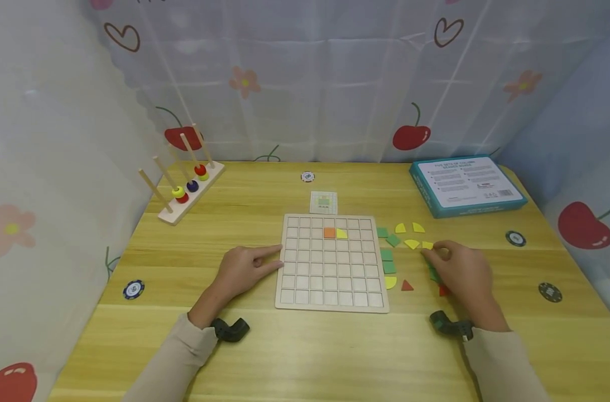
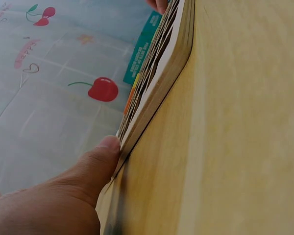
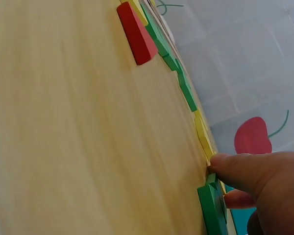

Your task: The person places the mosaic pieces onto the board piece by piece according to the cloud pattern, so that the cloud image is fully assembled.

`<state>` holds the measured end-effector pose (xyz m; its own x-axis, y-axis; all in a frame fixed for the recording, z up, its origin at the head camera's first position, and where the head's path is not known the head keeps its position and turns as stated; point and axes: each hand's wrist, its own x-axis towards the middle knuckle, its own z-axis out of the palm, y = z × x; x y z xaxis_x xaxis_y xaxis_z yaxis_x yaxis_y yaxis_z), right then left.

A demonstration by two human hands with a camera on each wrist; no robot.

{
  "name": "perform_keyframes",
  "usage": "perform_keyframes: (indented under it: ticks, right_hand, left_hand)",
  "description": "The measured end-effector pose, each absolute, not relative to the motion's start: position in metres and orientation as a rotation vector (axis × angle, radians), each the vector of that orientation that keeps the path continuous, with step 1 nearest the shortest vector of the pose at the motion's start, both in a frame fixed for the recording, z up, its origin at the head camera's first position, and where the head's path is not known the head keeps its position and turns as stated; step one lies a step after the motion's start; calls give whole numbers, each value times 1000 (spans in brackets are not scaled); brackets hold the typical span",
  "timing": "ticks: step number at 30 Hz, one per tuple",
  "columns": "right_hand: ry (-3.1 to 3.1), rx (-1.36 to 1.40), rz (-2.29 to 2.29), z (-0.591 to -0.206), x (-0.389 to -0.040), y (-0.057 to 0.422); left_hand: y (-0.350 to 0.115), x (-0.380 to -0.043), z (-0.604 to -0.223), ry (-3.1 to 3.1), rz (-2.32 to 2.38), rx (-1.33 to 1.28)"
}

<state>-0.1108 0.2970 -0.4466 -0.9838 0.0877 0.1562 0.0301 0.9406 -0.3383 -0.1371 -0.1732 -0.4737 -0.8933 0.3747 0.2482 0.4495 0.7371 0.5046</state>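
The left hand (image 1: 241, 271) — spread, not gripping — touches the grid board (image 1: 316, 269) on its left; the right hand (image 1: 462, 273) meets a yellow piece (image 1: 427, 245) (pinched or not, I cannot tell) right of it.

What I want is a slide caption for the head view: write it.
Left hand touching a gridded board, right hand at a yellow piece, green tiles lying between.

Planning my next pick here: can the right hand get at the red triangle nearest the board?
Probably yes: nothing covers that red triangle, and bare table shows between it and the right hand, whose fingertips touch a yellow piece.
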Motion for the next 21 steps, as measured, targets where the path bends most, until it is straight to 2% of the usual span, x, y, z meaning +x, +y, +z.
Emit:
perform_keyframes:
  ticks: [21]
  right_hand:
    - [-2875,-64,670,-456,-120,293]
  left_hand:
    - [-173,-137,-473,-2804,-876,-669]
